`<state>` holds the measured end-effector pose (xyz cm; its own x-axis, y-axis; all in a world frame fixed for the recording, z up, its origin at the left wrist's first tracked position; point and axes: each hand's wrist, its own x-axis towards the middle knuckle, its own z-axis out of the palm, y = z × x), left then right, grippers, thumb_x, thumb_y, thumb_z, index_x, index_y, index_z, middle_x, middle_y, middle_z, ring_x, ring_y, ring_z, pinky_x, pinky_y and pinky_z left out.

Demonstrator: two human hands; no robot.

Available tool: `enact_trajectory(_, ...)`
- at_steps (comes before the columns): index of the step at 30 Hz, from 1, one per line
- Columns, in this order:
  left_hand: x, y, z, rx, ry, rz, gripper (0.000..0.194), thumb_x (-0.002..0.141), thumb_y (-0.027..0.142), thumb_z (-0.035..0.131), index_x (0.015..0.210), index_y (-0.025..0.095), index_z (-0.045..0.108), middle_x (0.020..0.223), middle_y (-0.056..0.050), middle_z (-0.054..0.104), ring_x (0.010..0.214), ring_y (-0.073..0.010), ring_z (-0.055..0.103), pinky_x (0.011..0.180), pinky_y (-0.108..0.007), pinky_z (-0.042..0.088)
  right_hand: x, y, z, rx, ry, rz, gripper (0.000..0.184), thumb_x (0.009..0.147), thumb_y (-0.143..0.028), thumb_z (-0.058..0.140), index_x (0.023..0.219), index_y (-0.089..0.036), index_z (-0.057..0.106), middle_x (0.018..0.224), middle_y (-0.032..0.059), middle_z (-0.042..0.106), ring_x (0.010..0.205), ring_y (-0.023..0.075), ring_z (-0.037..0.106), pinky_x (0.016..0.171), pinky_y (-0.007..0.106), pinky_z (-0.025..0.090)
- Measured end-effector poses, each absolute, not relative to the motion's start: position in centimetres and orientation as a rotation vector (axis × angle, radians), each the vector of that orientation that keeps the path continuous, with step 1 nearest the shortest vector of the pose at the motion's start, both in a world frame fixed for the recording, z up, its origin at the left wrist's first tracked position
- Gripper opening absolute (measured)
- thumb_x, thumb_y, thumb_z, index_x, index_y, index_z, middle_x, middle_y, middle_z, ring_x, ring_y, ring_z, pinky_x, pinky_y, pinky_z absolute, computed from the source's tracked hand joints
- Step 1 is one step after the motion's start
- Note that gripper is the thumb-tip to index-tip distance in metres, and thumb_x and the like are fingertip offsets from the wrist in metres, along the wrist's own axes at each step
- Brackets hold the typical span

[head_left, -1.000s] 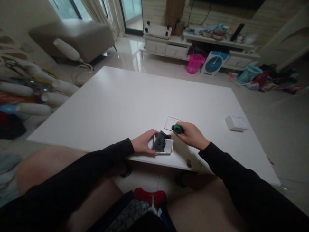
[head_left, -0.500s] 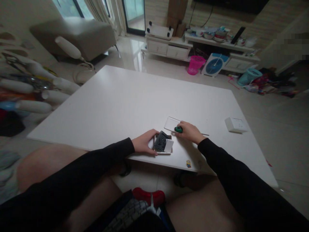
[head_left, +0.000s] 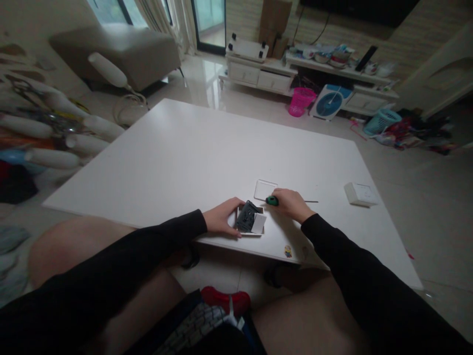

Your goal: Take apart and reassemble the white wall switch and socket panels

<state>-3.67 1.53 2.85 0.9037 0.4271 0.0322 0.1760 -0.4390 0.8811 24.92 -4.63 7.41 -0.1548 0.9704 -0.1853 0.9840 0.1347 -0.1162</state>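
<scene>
My left hand (head_left: 222,217) is closed around the left side of a small white box (head_left: 254,234) near the table's front edge, thumb and fingers at opposite sides. Inside the box sits a dark grey switch module (head_left: 245,218), tilted, with a flat white piece (head_left: 259,223) at its right. My right hand (head_left: 291,203) is wrapped round a screwdriver (head_left: 272,200); its green and black handle end points left and its thin shaft sticks out to the right. Just behind that hand a thin, pale rectangular frame (head_left: 260,181) lies flat on the table.
The white table (head_left: 185,158) spreads out in front of me. A white wall-socket box (head_left: 360,194) stands near its right edge. A small cartoon sticker (head_left: 287,251) is at the front edge. Beyond are a pink basket (head_left: 301,101) and a blue-and-white fan (head_left: 330,102).
My right hand has shifted slightly, turning the screwdriver so more of its shaft shows. The left hand keeps its hold on the box. The camera view has moved a little.
</scene>
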Motion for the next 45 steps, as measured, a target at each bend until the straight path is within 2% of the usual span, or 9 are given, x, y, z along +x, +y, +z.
enact_trajectory(6, -3.7, 1.5, 2.9, 2.028, 0.440, 0.301, 0.085, 0.060, 0.045, 0.096, 0.131, 0.020, 0.055, 0.126, -0.012, 0.060, 0.116, -0.0341, 0.058, 0.103, -0.053, 0.047, 25.6, -4.3, 8.2, 2.155, 2.376, -0.342, 0.004, 0.085, -0.023, 0.062, 0.082, -0.020, 0.063, 0.087, 0.0072, 0.071, 0.077, 0.0203, 0.059, 0.063, 0.030, 0.026)
enact_trajectory(13, -3.7, 1.5, 3.1, 2.009, 0.437, 0.309, 0.086, 0.060, 0.045, 0.095, 0.132, 0.019, 0.055, 0.129, -0.013, 0.061, 0.118, -0.0348, 0.058, 0.106, -0.054, 0.046, 26.5, -4.3, 9.0, 2.344, 2.431, -0.654, 0.008, 0.080, -0.025, 0.059, 0.074, -0.020, 0.061, 0.070, 0.0022, 0.064, 0.068, 0.0187, 0.056, 0.064, 0.029, 0.033)
enact_trajectory(19, -3.8, 1.4, 3.1, 1.992, 0.437, 0.304, 0.093, 0.060, 0.042, 0.096, 0.138, 0.019, 0.051, 0.137, -0.015, 0.058, 0.127, -0.0364, 0.056, 0.111, -0.055, 0.043, 26.1, -4.6, 10.1, 2.623, 2.422, -0.734, 0.012, 0.078, -0.031, 0.061, 0.077, -0.019, 0.064, 0.073, 0.0018, 0.064, 0.071, 0.0195, 0.057, 0.067, 0.030, 0.038)
enact_trajectory(24, -3.8, 1.3, 2.9, 1.972, 0.439, 0.320, 0.097, 0.060, 0.042, 0.096, 0.142, 0.020, 0.049, 0.140, -0.015, 0.057, 0.131, -0.0366, 0.055, 0.114, -0.058, 0.041, 26.0, -4.6, 10.6, 2.663, 2.467, -0.572, 0.008, 0.070, -0.020, 0.061, 0.077, -0.020, 0.064, 0.074, 0.0024, 0.065, 0.071, 0.0200, 0.057, 0.067, 0.031, 0.039)
enact_trajectory(30, -3.8, 1.4, 3.1, 1.970, 0.437, 0.313, 0.095, 0.060, 0.040, 0.095, 0.141, 0.018, 0.049, 0.140, -0.016, 0.057, 0.129, -0.0366, 0.056, 0.113, -0.059, 0.042, 25.8, -5.0, 11.4, 2.829, 2.598, -0.476, 0.007, 0.083, -0.026, 0.061, 0.081, -0.020, 0.065, 0.078, 0.0040, 0.067, 0.072, 0.0200, 0.057, 0.071, 0.033, 0.042)
enact_trajectory(34, -3.7, 1.4, 3.0, 1.965, 0.424, 0.310, 0.094, 0.061, 0.038, 0.094, 0.141, 0.018, 0.048, 0.141, -0.017, 0.057, 0.130, -0.0366, 0.056, 0.114, -0.059, 0.041, 25.9, -4.9, 11.6, 3.119, 2.590, -0.553, 0.014, 0.081, -0.032, 0.073, 0.081, -0.020, 0.065, 0.076, 0.0023, 0.066, 0.072, 0.0193, 0.057, 0.070, 0.034, 0.045)
enact_trajectory(38, -3.8, 1.4, 3.0, 1.964, 0.428, 0.296, 0.095, 0.061, 0.037, 0.093, 0.141, 0.017, 0.047, 0.142, -0.017, 0.057, 0.130, -0.0370, 0.056, 0.114, -0.059, 0.042, 26.0, -4.6, 11.3, 3.430, 2.361, -0.900, 0.025, 0.075, -0.039, 0.079, 0.081, -0.022, 0.062, 0.072, 0.0006, 0.062, 0.064, 0.0167, 0.054, 0.055, 0.030, 0.043)
enact_trajectory(42, -3.9, 1.4, 3.0, 1.955, 0.434, 0.295, 0.094, 0.062, 0.036, 0.094, 0.141, 0.018, 0.047, 0.142, -0.017, 0.057, 0.131, -0.0367, 0.056, 0.114, -0.059, 0.041, 25.5, -4.6, 11.1, 3.611, 1.930, -1.581, 0.033, 0.067, -0.038, 0.083, 0.079, -0.023, 0.057, 0.068, -0.0009, 0.060, 0.056, 0.0133, 0.052, 0.041, 0.022, 0.028)
enact_trajectory(45, -3.9, 1.4, 3.0, 1.949, 0.426, 0.298, 0.094, 0.062, 0.036, 0.094, 0.141, 0.017, 0.046, 0.141, -0.017, 0.057, 0.130, -0.0364, 0.056, 0.114, -0.058, 0.042, 24.6, -4.7, 11.3, 3.581, 1.552, -2.068, 0.035, 0.059, -0.029, 0.085, 0.077, -0.021, 0.057, 0.066, -0.0023, 0.058, 0.052, 0.0103, 0.052, 0.037, 0.019, 0.024)
